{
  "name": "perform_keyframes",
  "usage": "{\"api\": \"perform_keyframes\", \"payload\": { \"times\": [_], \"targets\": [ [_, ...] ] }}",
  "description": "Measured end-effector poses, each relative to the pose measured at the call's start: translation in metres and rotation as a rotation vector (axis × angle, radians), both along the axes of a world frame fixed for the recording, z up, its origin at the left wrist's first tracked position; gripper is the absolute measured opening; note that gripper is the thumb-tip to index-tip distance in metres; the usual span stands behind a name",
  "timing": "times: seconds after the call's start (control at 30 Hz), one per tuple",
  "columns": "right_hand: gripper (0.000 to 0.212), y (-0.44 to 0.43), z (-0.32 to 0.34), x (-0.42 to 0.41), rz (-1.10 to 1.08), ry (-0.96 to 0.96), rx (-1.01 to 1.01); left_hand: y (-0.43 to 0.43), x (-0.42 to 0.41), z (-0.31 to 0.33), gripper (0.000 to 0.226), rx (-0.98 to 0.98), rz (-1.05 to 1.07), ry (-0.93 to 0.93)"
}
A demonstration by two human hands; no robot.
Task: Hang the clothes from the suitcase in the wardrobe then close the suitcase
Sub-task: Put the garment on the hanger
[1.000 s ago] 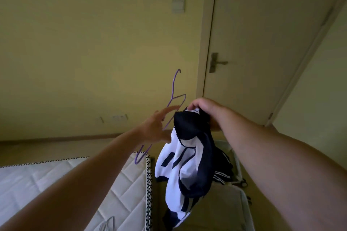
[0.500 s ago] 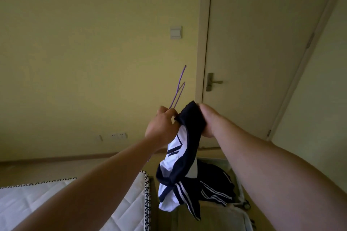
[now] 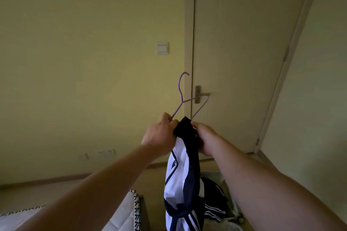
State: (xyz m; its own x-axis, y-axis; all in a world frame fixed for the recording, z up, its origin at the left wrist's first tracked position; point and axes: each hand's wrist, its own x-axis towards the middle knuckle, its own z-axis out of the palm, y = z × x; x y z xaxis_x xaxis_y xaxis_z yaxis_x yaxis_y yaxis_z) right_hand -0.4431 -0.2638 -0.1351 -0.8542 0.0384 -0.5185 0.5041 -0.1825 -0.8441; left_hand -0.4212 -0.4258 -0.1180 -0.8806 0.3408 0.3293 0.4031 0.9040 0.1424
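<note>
A navy and white striped jacket (image 3: 183, 180) hangs down in front of me, held up at its dark collar. My left hand (image 3: 159, 137) grips one arm of a thin purple wire hanger (image 3: 181, 92) together with the collar's left side. My right hand (image 3: 205, 138) grips the collar's right side where the hanger's other arm enters the fabric. The hanger's hook points up in front of the door. Below, more dark striped clothes (image 3: 214, 200) lie in the open suitcase (image 3: 232, 210), mostly hidden by my right arm.
A closed door (image 3: 244, 52) with a metal handle (image 3: 200, 94) faces me. A light switch (image 3: 162, 48) and low sockets (image 3: 105, 153) sit on the yellow wall. A white quilted mattress (image 3: 124, 214) fills the lower left corner. A pale panel (image 3: 319, 80) stands at right.
Both hands have risen with the jacket. My left hand, open and reaching a second ago, now grips the hanger, which has turned so its hook and both arms show.
</note>
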Motion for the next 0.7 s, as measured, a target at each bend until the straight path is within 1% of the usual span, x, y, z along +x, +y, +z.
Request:
{"api": "perform_keyframes", "payload": {
  "times": [0.03, 0.1, 0.13, 0.2, 0.23, 0.27, 0.3, 0.33, 0.4, 0.43, 0.47, 0.53, 0.57, 0.63, 0.7],
  "targets": [
    [0.036, 0.002, -0.001, -0.002, -0.044, -0.008, 0.153, -0.002, -0.002, 0.002, 0.024, -0.029, -0.002, 0.012],
    [0.063, 0.007, -0.002, -0.001, -0.183, 0.013, 0.574, -0.005, -0.006, 0.003, 0.024, -0.113, -0.027, 0.023],
    [0.075, 0.01, -0.001, 0.001, -0.215, 0.083, 0.793, -0.007, -0.007, 0.002, 0.025, -0.156, -0.047, 0.022],
    [0.086, 0.015, 0.0, 0.006, -0.194, 0.348, 1.146, -0.008, -0.008, 0.0, 0.029, -0.221, -0.105, 0.015],
    [0.089, 0.016, -0.001, 0.007, -0.137, 0.465, 1.267, -0.007, -0.007, -0.001, 0.031, -0.247, -0.136, 0.011],
    [0.089, 0.017, 0.0, 0.006, -0.068, 0.527, 1.342, -0.006, -0.007, -0.002, 0.034, -0.269, -0.166, 0.007],
    [0.085, 0.018, -0.002, 0.002, -0.013, 0.561, 1.365, -0.005, -0.007, -0.003, 0.035, -0.289, -0.191, 0.005],
    [0.074, 0.019, -0.002, 0.0, 0.012, 0.572, 1.359, -0.003, -0.007, -0.004, 0.036, -0.307, -0.21, 0.006],
    [0.039, 0.02, -0.004, -0.005, 0.014, 0.596, 1.344, -0.002, -0.007, -0.005, 0.037, -0.32, -0.23, 0.021],
    [0.026, 0.02, -0.005, -0.005, 0.029, 0.613, 1.357, -0.003, -0.008, -0.004, 0.037, -0.311, -0.231, 0.033],
    [0.022, 0.021, -0.008, -0.005, 0.055, 0.632, 1.374, -0.004, -0.009, -0.004, 0.038, -0.299, -0.23, 0.044],
    [0.025, 0.023, -0.015, -0.004, 0.114, 0.605, 1.38, -0.01, -0.014, -0.006, 0.039, -0.285, -0.217, 0.099],
    [0.028, 0.023, -0.017, -0.003, 0.122, 0.561, 1.364, -0.013, -0.018, -0.006, 0.038, -0.28, -0.213, 0.14],
    [0.033, 0.023, -0.019, -0.003, 0.069, 0.468, 1.3, -0.016, -0.023, -0.005, 0.033, -0.264, -0.22, 0.247],
    [0.037, 0.02, -0.017, -0.002, -0.05, 0.382, 1.242, -0.019, -0.027, -0.006, 0.033, -0.224, -0.259, 0.369]
  ]
}}
